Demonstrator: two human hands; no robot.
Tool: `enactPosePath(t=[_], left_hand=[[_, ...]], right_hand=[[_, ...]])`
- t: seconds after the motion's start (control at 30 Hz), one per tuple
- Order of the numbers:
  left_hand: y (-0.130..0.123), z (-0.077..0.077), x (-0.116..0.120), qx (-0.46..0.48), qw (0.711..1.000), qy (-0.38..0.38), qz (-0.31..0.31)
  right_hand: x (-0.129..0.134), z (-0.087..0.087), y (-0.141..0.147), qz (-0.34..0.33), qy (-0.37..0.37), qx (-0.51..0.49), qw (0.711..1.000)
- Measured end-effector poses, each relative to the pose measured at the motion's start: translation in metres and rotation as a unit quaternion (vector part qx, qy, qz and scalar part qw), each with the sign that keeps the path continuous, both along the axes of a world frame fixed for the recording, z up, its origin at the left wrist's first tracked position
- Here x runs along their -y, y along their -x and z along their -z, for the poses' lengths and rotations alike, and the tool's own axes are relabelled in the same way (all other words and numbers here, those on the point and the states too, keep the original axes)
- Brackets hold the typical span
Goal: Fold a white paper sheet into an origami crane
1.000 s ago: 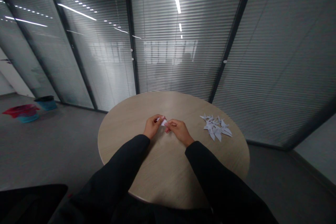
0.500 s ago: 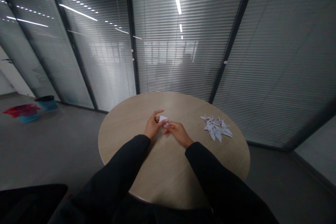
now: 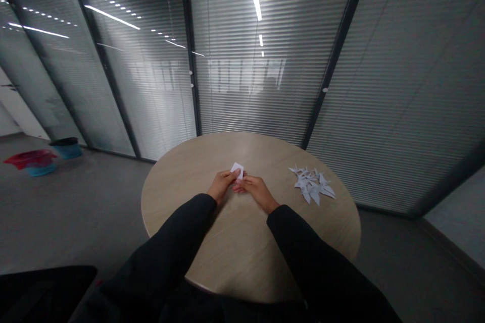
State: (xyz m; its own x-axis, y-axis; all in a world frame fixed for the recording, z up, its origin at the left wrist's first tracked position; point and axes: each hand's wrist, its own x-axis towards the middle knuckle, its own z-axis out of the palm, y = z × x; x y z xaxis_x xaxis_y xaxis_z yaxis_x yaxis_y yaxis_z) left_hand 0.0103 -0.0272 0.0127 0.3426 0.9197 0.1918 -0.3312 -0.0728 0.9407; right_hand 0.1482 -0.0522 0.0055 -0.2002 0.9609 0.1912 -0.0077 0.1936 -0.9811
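A small folded piece of white paper point(image 3: 237, 167) is held just above the middle of the round wooden table point(image 3: 182, 176). My left hand point(image 3: 223, 184) pinches it from the left, thumb on top. From the right, my right hand point(image 3: 256, 189) grips its lower edge, with the fingertips of both hands close together. The fingers beneath the paper are partly hidden. To the right on the tabletop lies a pile of white folded paper cranes point(image 3: 312, 184), apart from both hands.
Behind the table runs a glass partition point(image 3: 250, 96) with blinds and dark frames. On the floor at left stand a blue bin with a red liner point(image 3: 34, 161) and a blue bin with a black liner point(image 3: 67, 148). A dark object point(image 3: 45, 287) fills the lower left corner.
The fingers of my left hand have closed in around the paper, where the index finger was raised before. The paper has turned and stands slightly higher. My right hand has hardly moved.
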Motion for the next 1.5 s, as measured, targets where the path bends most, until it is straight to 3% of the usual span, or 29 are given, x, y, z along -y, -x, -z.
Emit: enactPosePath(t=[0.27,0.47,0.53,0.67,0.83,1.03,1.33,1.5], left_hand=[[0.001,-0.006,0.007,-0.017,1.000,-0.008,0.013],[0.003,-0.003,0.001,-0.029,0.999,-0.018,-0.013],[0.005,-0.002,-0.003,-0.034,0.999,-0.031,-0.024],[0.008,0.002,-0.013,-0.099,0.990,-0.073,-0.063],[0.004,0.005,-0.014,-0.127,0.990,-0.052,0.011],[0.001,0.009,-0.007,-0.166,0.981,-0.079,0.065],[0.006,0.012,-0.012,-0.190,0.969,-0.126,0.098],[0.007,0.009,-0.012,-0.206,0.965,-0.120,0.108]], right_hand=[[-0.004,0.008,-0.001,-0.001,0.002,0.016,1.000],[-0.005,0.010,-0.002,-0.011,-0.015,0.042,0.999],[-0.004,0.008,-0.003,0.008,-0.019,0.067,0.998],[-0.002,0.000,-0.008,0.108,-0.055,0.094,0.988],[-0.005,-0.004,-0.013,0.199,-0.119,0.114,0.966],[-0.009,0.000,-0.013,0.148,-0.132,0.065,0.978],[-0.007,-0.003,-0.012,0.145,-0.111,0.013,0.983],[-0.007,-0.004,-0.012,0.179,-0.099,-0.014,0.979]])
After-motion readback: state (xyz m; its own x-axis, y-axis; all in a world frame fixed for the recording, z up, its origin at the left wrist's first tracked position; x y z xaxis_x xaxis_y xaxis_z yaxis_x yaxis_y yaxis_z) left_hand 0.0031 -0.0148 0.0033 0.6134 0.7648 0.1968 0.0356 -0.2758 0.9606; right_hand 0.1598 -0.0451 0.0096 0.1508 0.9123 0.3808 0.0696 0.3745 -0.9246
